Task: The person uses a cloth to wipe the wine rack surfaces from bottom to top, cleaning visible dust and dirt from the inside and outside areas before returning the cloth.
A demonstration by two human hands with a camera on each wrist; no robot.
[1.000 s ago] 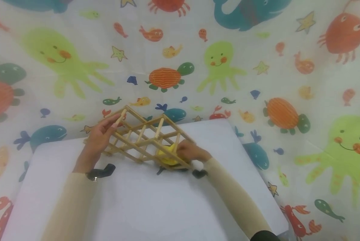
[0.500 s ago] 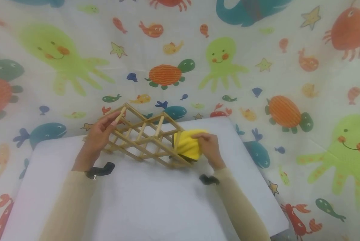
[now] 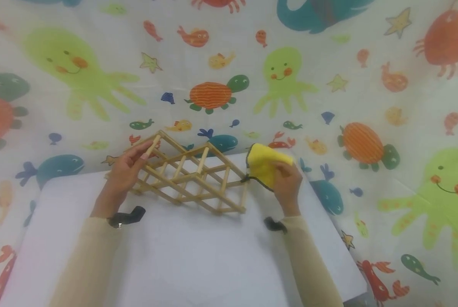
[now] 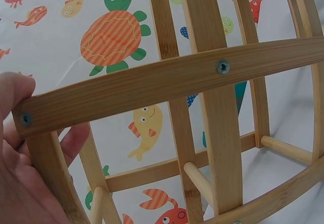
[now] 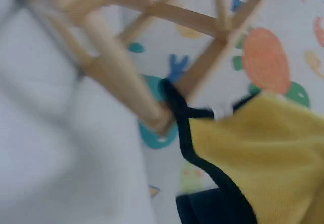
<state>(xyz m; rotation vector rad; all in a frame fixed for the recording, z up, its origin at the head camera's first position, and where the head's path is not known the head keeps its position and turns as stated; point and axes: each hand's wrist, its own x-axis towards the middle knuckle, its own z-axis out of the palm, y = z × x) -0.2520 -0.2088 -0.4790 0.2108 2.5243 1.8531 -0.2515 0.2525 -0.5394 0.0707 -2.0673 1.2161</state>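
Observation:
A folding lattice rack (image 3: 203, 161) of light wooden slats and dowels stands partly expanded near the table's back edge. My left hand (image 3: 123, 172) holds its upper left end, thumb and fingers about the end dowel. In the left wrist view a screwed slat (image 4: 116, 95) crosses in front of that hand (image 4: 23, 183). To the right of the rack, my right hand (image 3: 289, 183) pinches a yellow cloth (image 3: 260, 164) with dark edging, raised off the table. The cloth's dark corner touches or overlaps the rack's right end. Only the cloth (image 5: 263, 148), not the hand, shows in the right wrist view.
The white table (image 3: 190, 260) extends in front of the rack, its right edge running toward the lower right. Behind it hangs a curtain (image 3: 213, 51) printed with sea animals.
The right hand has drawn the yellow cloth out from inside the rack's right end and lifted it up and to the right. The left hand and the rack have hardly moved.

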